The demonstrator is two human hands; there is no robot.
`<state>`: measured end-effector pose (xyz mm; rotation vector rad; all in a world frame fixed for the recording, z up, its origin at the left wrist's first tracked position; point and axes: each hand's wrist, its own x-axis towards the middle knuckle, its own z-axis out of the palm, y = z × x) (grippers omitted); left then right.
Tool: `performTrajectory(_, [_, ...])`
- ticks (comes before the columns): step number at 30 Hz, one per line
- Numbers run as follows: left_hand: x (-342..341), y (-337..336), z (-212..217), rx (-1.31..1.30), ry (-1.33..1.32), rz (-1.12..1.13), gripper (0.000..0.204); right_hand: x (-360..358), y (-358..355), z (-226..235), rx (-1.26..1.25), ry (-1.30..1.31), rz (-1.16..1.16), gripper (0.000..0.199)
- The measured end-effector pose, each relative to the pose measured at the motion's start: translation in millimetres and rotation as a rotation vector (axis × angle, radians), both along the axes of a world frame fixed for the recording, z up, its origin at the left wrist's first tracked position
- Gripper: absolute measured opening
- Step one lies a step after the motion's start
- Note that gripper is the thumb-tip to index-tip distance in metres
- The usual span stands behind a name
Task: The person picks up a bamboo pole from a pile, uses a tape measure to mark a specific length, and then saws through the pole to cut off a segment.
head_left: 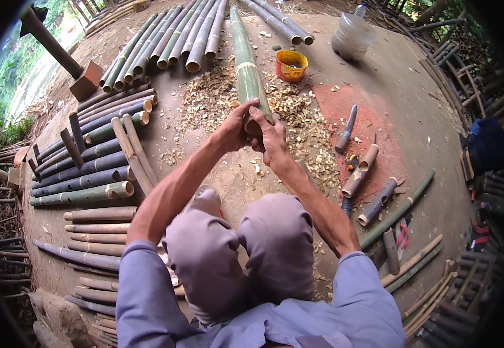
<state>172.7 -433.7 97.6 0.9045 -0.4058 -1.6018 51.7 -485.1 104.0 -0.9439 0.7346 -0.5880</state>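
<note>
Bamboo pole (pixel 248 72) first, the fat green one: it points away from the person, near end just past the knees (pixel 278 232), so I'll place everything off that. Left grip (pixel 235 130) is wrapped round the near end from the left side, and the right grip (pixel 274 141) has the same end from the right, so neither one is free. Two-handed makes sense to me, since it looks long, thick and probably keen to roll. Can't tell how hard they're squeezing, and the fingers underneath are hidden.

Wood chips (pixel 205 95) lie on both sides of the pole. Left of it, more poles (pixel 168 43) lie side by side, and nearer the person a stacked pile (pixel 89 194) sits by upright stakes (pixel 71 146), which I guess stop it rolling off. Right of the pole there's a yellow and red bucket (pixel 289 75), with a cloudy plastic jug (pixel 353 39) further right. Closer in on that same side, a dark curved tool (pixel 347 129) rests on a reddish patch (pixel 333 101) of floor, probably to be handy for the right arm.
</note>
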Motion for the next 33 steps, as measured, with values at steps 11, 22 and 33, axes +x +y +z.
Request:
performTrajectory(11, [-46.6,-3.3,43.9,0.247,-0.322,0.162,0.043,-52.8,17.5,9.7,0.501,-0.336,0.206,0.042])
performTrajectory(22, [-73.0,-1.5,6.9,0.257,-0.189,0.219,0.048,-91.8,44.2,-19.5,0.827,-0.562,0.272,0.067])
performTrajectory(33, [-147.7,32.9,-58.8,0.396,-0.101,0.317,0.046,-151.1,80.6,-88.4,0.885,-0.344,-0.003,0.070])
